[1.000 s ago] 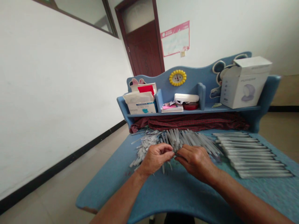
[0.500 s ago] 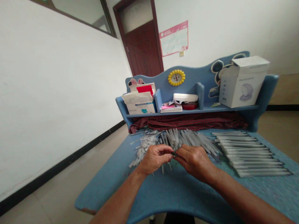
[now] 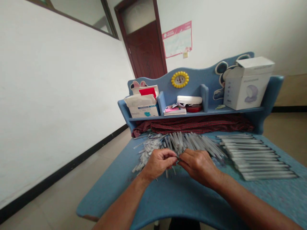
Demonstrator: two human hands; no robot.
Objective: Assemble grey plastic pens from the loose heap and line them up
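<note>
Head camera looks down at a left hand (image 3: 158, 163) and a right hand (image 3: 198, 164) that meet over a blue worktop (image 3: 172, 198). Both have the thumb and finger pinched together on a thin dark piece (image 3: 177, 157). It is so small and blurry that its shape is hard to tell. It looks very light, and probably a bit stiff and slippery, so it could drop easily. A soft pinch near each end, with just the tips, seems the best hold.

The thin dark piece is right between the two sets of fingertips. Just past the hands lies a fan of long cloudy sticks (image 3: 208, 145). They look like smooth plastic, light and a little bendy, and likely roll if bumped; the middle seems a good place to hold one. Short white bits (image 3: 148, 150) lie in a heap beside the left hand, on its far side. A neat row of sticks with dark tips (image 3: 259, 159) lies to the right, apart from the right hand.
</note>
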